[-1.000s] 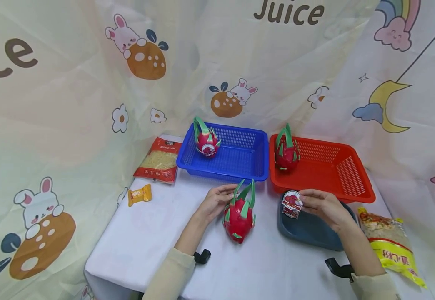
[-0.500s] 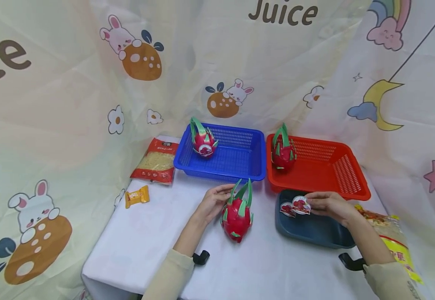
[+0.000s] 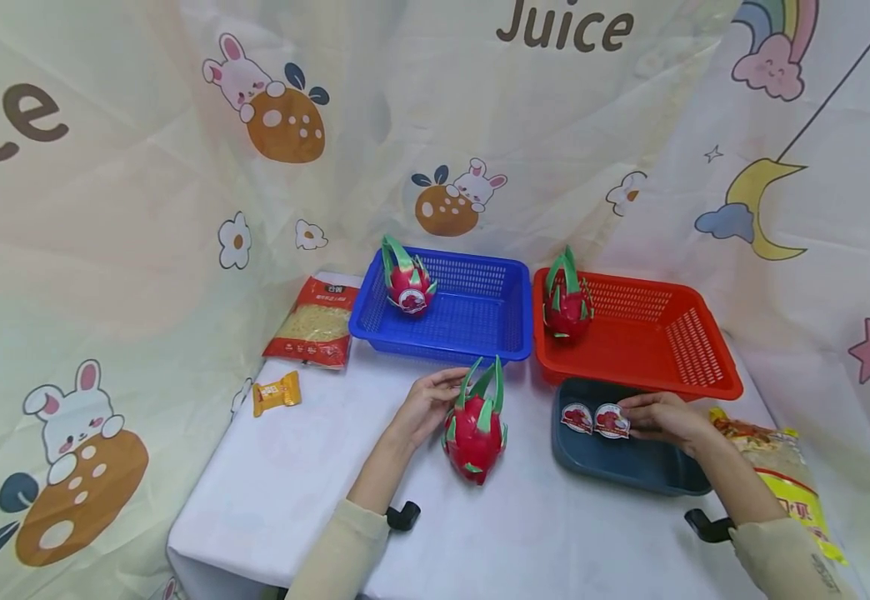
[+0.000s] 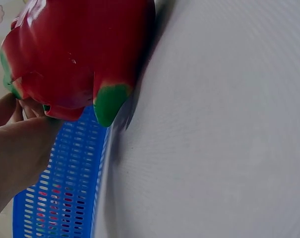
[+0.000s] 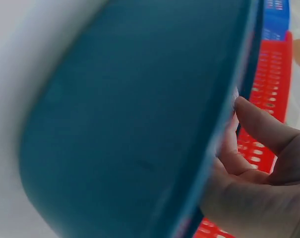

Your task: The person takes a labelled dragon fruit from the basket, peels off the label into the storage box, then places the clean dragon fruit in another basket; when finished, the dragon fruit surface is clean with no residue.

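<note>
My left hand (image 3: 426,406) holds a red dragon fruit (image 3: 474,437) near its green leaves, on the white table. In the left wrist view the fruit (image 4: 85,54) hides most of the fingertips. Over the dark blue tray (image 3: 615,471), my right hand (image 3: 667,419) pinches the edge of a round dragon fruit sticker (image 3: 612,422). A second sticker (image 3: 577,418) lies beside it in the tray. The right wrist view shows the tray wall (image 5: 130,124) covering part of my right hand (image 5: 269,168); only a sliver of the sticker shows there.
Behind stand a blue basket (image 3: 465,329) and a red basket (image 3: 630,354). One holds a stickered dragon fruit (image 3: 409,290), the other a dragon fruit (image 3: 567,310). A red food packet (image 3: 313,323) and orange wrapped snack (image 3: 277,393) lie left; a yellow bag (image 3: 787,479) lies right.
My right hand has shifted right and lower with its sticker, so the two stickers, overlapping before, now show side by side. My left hand and its dragon fruit stay in place.
</note>
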Motion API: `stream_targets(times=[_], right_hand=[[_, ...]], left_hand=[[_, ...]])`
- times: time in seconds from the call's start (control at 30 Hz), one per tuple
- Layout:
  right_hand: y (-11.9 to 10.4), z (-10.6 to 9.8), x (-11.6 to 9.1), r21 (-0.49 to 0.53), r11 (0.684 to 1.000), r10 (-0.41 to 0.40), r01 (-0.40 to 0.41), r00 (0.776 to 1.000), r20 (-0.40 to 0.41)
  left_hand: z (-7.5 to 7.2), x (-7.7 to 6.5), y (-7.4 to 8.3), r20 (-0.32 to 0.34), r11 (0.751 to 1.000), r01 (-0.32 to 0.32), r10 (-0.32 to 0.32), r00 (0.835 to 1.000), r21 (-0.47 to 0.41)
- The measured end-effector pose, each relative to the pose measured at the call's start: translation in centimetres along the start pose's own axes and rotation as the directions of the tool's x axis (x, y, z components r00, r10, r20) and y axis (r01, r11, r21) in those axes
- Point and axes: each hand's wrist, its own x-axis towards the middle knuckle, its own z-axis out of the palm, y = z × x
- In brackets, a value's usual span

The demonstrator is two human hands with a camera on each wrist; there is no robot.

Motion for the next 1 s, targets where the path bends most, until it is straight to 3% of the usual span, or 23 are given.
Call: stream_targets(times=[0.43,0.63,1.0], right_hand=[[0.9,-0.2,1.4,-0.118,0.993,0.005,-0.008,1.000,-0.027],[0.5,0.2,1.1,-0.211,0.977,0.016,-0.042,0.992,-0.126],[0.1,0.3,0.4,-0.236,0.971,-0.012,-0.026,0.987,-0.160]], left_hand=[[-0.1,0.1,-0.2,-0.013,1.000,0.002,-0.002,1.000,0.002],[0.0,0.0,-0.1,-0.014,1.000,-0.002,0.002,1.000,-0.008],[-0.1,0.0,-0.3,-0.012,1.000,-0.005,0.004,1.000,-0.014]])
